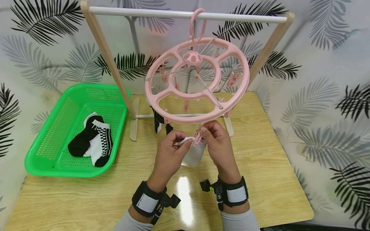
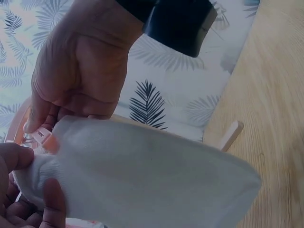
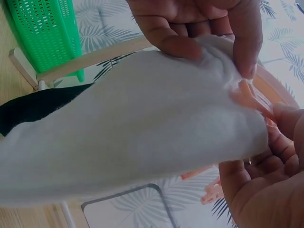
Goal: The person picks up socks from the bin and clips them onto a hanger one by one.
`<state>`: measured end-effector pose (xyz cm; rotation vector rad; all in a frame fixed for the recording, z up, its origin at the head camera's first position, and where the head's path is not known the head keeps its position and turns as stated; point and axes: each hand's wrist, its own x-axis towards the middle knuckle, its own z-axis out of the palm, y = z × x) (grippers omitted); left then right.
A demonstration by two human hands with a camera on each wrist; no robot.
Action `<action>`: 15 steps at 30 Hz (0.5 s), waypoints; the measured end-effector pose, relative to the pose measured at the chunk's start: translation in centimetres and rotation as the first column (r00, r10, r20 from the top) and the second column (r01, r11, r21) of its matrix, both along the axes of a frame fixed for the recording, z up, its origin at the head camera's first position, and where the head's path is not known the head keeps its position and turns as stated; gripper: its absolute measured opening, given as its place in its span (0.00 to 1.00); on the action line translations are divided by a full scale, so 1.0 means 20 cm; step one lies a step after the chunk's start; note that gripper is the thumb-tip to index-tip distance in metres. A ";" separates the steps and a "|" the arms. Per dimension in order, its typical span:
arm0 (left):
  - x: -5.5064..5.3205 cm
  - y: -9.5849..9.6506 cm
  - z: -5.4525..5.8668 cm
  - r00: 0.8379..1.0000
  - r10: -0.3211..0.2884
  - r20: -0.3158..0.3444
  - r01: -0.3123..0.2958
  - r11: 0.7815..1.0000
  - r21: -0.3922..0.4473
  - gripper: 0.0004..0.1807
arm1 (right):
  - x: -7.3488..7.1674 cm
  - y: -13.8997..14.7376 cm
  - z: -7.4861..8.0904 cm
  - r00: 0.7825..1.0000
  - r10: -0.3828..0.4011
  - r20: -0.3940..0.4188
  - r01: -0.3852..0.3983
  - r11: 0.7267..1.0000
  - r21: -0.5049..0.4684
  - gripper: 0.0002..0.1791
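Note:
A white sock (image 2: pixel 152 166) hangs below the front rim of a round pink drying hanger (image 1: pixel 199 93). My left hand (image 1: pixel 170 154) pinches the sock's top edge between thumb and fingers. On the other side, my right hand (image 1: pixel 221 147) pinches a pink clothespin (image 1: pixel 197 137) dangling from the rim. In the right wrist view the clothespin (image 3: pixel 249 98) overlaps the sock's top edge between both hands. Behind my left hand, black-and-white socks (image 1: pixel 158 120) hang from the ring.
A white rod (image 1: pixel 150 12) on wooden posts carries the hanger by its hook. Other pink clothespins (image 1: pixel 233 79) dangle around the ring. At left stands a green basket (image 1: pixel 43 163) holding black-and-white socks (image 1: pixel 101 142). Everything stands on a wooden table (image 1: pixel 274 192) before a leaf-patterned backdrop.

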<state>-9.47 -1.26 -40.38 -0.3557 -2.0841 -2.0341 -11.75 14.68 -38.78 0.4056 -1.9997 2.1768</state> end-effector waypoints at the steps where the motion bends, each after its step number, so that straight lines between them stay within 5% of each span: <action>1: 0.00 0.00 0.00 1.000 0.004 0.002 -0.004 1.000 -0.004 0.04 | 0.00 0.00 0.00 1.000 0.005 -0.002 -0.005 1.000 0.009 0.07; 11: 0.00 -0.02 0.00 1.000 0.027 0.014 -0.027 0.999 -0.039 0.06 | 0.00 0.01 -0.01 0.999 0.039 -0.010 -0.039 0.999 0.031 0.10; 15: -0.02 -0.05 -0.01 0.983 0.095 -0.157 -0.121 0.979 -0.163 0.06 | 0.00 0.01 -0.01 0.998 0.058 -0.019 -0.057 0.998 0.005 0.09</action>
